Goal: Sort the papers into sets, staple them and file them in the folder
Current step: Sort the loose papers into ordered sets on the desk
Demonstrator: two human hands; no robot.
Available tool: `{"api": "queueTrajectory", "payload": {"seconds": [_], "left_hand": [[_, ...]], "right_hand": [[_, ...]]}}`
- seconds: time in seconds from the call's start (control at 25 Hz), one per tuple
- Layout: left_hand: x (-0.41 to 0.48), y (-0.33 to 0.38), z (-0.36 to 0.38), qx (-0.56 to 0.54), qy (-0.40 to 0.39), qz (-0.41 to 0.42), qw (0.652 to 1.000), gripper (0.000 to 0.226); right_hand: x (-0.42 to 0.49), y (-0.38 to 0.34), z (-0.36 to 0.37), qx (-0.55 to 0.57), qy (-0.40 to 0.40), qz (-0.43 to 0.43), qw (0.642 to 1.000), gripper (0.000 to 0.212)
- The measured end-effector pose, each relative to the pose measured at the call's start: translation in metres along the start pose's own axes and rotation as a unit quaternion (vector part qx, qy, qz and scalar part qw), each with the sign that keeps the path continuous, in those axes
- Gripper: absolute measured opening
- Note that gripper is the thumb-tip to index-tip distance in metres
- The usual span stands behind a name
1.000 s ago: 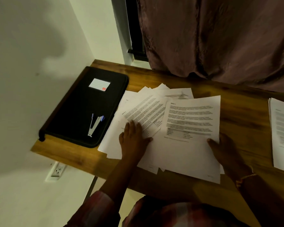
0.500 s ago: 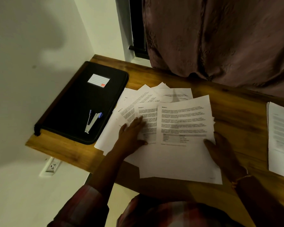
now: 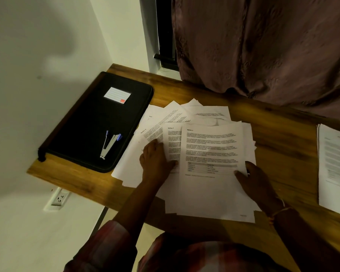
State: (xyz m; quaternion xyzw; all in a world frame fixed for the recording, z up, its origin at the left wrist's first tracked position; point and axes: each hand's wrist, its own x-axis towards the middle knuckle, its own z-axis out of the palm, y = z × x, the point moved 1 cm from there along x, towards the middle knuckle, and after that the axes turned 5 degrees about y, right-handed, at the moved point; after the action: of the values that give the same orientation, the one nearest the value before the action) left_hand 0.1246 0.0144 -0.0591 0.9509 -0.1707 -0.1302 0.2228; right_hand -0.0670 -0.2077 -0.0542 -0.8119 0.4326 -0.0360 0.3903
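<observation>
Wooden desk fills a corner, with a pale wall on the left and a dark curtain hanging at the far side. At the left end of the desk lies a closed black folder with a white label on its cover. A stapler rests on the folder's near half.

Just right of the folder, the loose papers lie fanned and overlapping in the middle of the desk, their near edges reaching over the desk's near edge. The left hand lies flat on them with straight fingers, its thumb stretched onto a sheet headed "Section 5".

Partly over that sheet lies the top sheet, which carries printed text and a small table. The right hand rests at this sheet's right edge, thumb on the page. Whether its fingers pinch the sheet or only lie against it cannot be told. A thin bracelet circles that wrist.

Well apart, at the right end of the desk, sits a second stack of printed pages, squared up. A wall socket shows below the desk on the left.
</observation>
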Motion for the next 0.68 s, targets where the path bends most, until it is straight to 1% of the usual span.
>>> {"api": "queueTrajectory", "payload": {"seconds": [0.08, 0.2, 0.24, 0.28, 0.36, 0.48, 0.6, 0.68], "left_hand": [[-0.001, 0.001, 0.0, -0.046, 0.021, 0.003, 0.999, 0.063], [-0.004, 0.005, -0.004, -0.171, 0.035, 0.005, 0.985, 0.022], [-0.005, 0.007, -0.006, -0.206, 0.029, -0.001, 0.978, 0.013], [-0.006, 0.009, -0.009, -0.235, 0.024, -0.008, 0.972, 0.009], [-0.008, 0.011, -0.015, -0.301, 0.019, -0.034, 0.953, 0.009], [-0.01, 0.012, -0.02, -0.409, 0.007, -0.068, 0.91, 0.009], [-0.013, 0.013, -0.018, -0.503, -0.026, -0.104, 0.858, 0.007], [-0.016, 0.013, -0.017, -0.541, -0.042, -0.111, 0.833, 0.013]], "right_hand": [[-0.001, -0.001, 0.001, -0.001, 0.002, -0.002, 1.0, 0.03], [-0.001, -0.003, 0.001, 0.005, 0.013, -0.004, 1.0, 0.032], [-0.001, -0.004, 0.002, 0.005, 0.018, -0.009, 1.0, 0.032], [-0.002, -0.005, 0.002, 0.008, 0.024, -0.013, 1.0, 0.031], [-0.002, -0.008, 0.002, 0.02, 0.038, -0.013, 0.999, 0.031], [0.0, -0.011, 0.002, 0.058, 0.051, 0.011, 0.997, 0.028], [0.0, -0.018, 0.003, 0.15, 0.043, 0.042, 0.987, 0.023], [-0.002, -0.025, 0.003, 0.208, 0.02, 0.057, 0.976, 0.022]]}}
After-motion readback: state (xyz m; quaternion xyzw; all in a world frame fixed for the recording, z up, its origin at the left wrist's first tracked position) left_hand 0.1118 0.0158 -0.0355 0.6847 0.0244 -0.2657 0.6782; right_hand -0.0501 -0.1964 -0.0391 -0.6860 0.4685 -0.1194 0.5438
